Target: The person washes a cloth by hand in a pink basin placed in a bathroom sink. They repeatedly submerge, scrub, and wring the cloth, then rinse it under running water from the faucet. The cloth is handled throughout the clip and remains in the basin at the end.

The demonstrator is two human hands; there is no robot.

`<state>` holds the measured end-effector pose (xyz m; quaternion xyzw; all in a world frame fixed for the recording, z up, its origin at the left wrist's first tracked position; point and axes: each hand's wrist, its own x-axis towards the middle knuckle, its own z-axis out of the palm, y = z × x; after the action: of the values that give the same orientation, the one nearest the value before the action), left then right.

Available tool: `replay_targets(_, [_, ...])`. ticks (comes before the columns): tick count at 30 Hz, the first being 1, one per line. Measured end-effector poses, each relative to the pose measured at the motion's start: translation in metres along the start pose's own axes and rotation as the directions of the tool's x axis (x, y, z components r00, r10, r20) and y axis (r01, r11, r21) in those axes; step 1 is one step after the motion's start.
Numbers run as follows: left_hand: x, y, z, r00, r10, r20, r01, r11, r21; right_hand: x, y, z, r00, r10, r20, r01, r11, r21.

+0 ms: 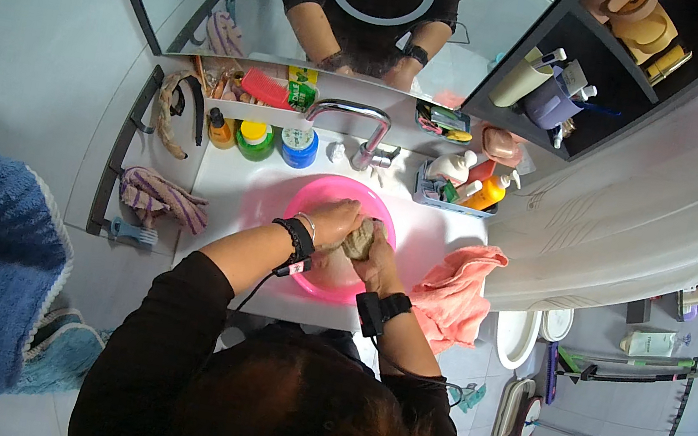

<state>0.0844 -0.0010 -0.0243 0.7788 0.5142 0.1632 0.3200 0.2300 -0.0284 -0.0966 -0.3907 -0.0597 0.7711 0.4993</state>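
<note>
My left hand and my right hand are close together over a pink plastic basin. Between them is a bunched beige-grey wet cloth; its exact kind is hard to tell. The right hand's fingers curl round its right side, while the left is closed against its left side, its fingertips hidden. Cloudy water shows in the basin below. The basin rests in the white washbasin, under a chrome faucet.
A coral towel drapes over the washbasin's right edge. Behind stand a green jar, a blue jar and a caddy of bottles. A mirror and an open shelf hang above. To the right is a shower curtain.
</note>
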Motion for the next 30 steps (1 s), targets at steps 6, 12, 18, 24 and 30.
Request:
replay_targets(6, [-0.001,0.000,-0.004,0.937,0.346,0.041,-0.330,0.920,-0.212,-0.026,-0.004,0.025,0.999,-0.030,-0.027,0.026,0.990,-0.141])
replay_targets(12, [-0.002,-0.009,-0.028,0.983,0.039,0.177,0.013,0.959,-0.283,-0.037,-0.012,0.044,0.998,-0.049,0.046,0.048,0.999,0.010])
replay_targets(18, [-0.009,0.018,-0.036,0.899,0.417,0.137,-0.412,0.909,-0.067,-0.033,-0.021,0.029,1.000,0.000,-0.017,0.001,0.998,0.059])
replay_targets(24, [-0.012,0.043,-0.027,0.897,0.438,0.068,-0.425,0.893,-0.149,-0.015,-0.007,0.007,0.988,0.034,0.148,-0.049,0.994,0.102])
replay_targets(30, [0.001,0.015,-0.024,0.975,0.186,0.119,-0.196,0.977,0.082,-0.012,0.008,0.006,0.996,0.072,0.061,-0.086,0.957,0.276])
